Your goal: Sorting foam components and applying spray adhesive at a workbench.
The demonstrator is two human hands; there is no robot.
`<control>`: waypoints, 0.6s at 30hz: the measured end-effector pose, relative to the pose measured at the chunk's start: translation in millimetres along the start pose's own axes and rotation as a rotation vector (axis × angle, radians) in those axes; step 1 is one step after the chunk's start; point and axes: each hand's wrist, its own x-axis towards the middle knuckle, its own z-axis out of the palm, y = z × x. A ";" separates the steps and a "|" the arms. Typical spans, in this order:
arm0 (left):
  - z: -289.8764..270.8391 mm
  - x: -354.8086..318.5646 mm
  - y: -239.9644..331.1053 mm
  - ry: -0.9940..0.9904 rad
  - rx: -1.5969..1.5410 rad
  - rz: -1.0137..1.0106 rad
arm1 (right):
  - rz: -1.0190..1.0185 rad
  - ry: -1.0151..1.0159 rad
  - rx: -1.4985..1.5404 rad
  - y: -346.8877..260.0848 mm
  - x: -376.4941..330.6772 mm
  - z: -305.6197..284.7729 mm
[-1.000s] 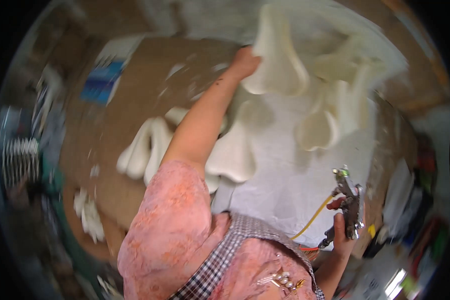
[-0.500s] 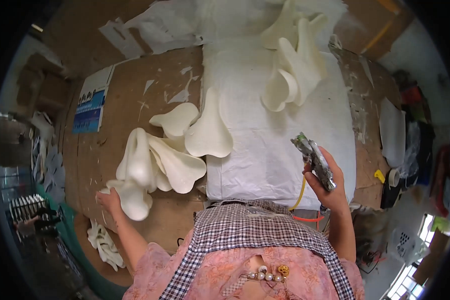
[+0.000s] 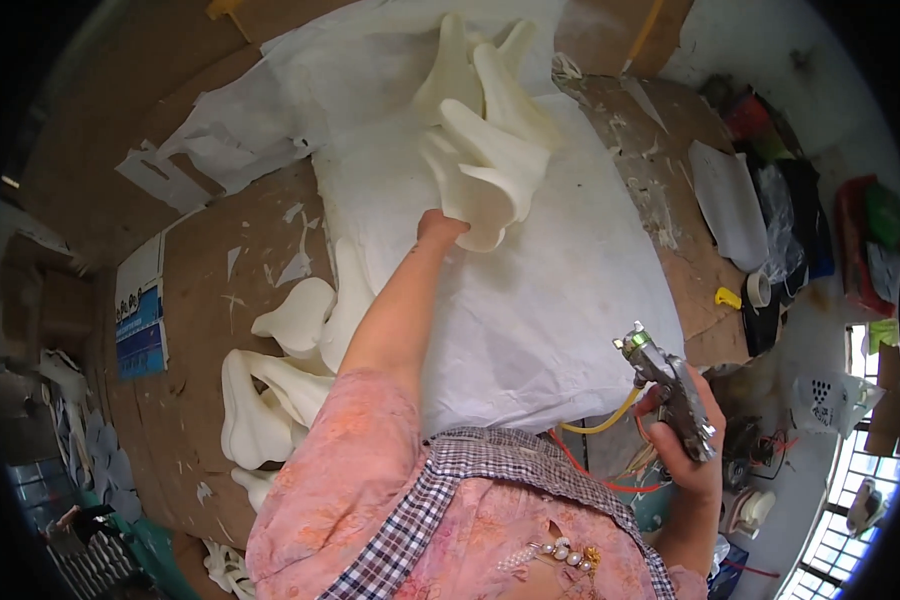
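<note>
My left hand (image 3: 441, 229) reaches out over the white-covered table, its fingers closed at the near edge of a white foam saddle pad (image 3: 490, 210). That pad leans in a cluster with several similar saddle-shaped pads (image 3: 510, 100). On the near right, my right hand (image 3: 685, 425) grips a metal spray gun (image 3: 665, 385) coated with grey residue, nozzle up and to the left. A yellow hose (image 3: 602, 420) and an orange hose (image 3: 620, 488) run near it. Left of my outstretched arm lie more white saddle pads (image 3: 255, 410), partly hidden by my sleeve.
White sheeting (image 3: 530, 330) covers the table's middle, with brown cardboard (image 3: 185, 440) on the left. A blue printed sheet (image 3: 140, 335) lies there. Along the right edge are a tape roll (image 3: 758, 290), a yellow tool (image 3: 728, 297) and plastic bags (image 3: 778, 225).
My left hand has left the pad at the near left and moved far forward and right to the other cluster. The spray gun stays in my right hand. The view has turned.
</note>
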 end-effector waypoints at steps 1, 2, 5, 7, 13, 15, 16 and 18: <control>-5.3 -4.5 -7.9 0.001 -0.299 0.023 | -0.021 0.001 0.039 -3.9 -1.7 -4.8; -9.4 -11.9 -17.2 0.008 -0.600 0.041 | -0.045 -0.006 0.080 -7.6 -3.9 -9.8; -29.8 -66.0 -16.7 0.277 -0.561 0.057 | -0.005 -0.060 0.025 -5.3 -2.2 -30.7; -38.3 -93.8 -26.0 0.284 -0.610 0.088 | 0.025 -0.169 -0.026 -8.7 4.5 -33.0; -4.1 -122.6 -51.0 0.279 -0.528 0.179 | -0.056 -0.141 0.077 -24.4 4.6 -37.3; 6.3 -125.0 -52.7 0.300 -0.519 0.173 | -0.042 -0.074 0.179 -28.6 -0.2 -47.1; 10.5 -124.5 -54.7 0.307 -0.526 0.169 | -0.046 -0.083 0.176 -29.8 -1.9 -54.7; 21.2 -125.6 -53.6 0.253 -0.562 0.120 | -0.040 -0.118 0.034 -31.4 -2.5 -73.7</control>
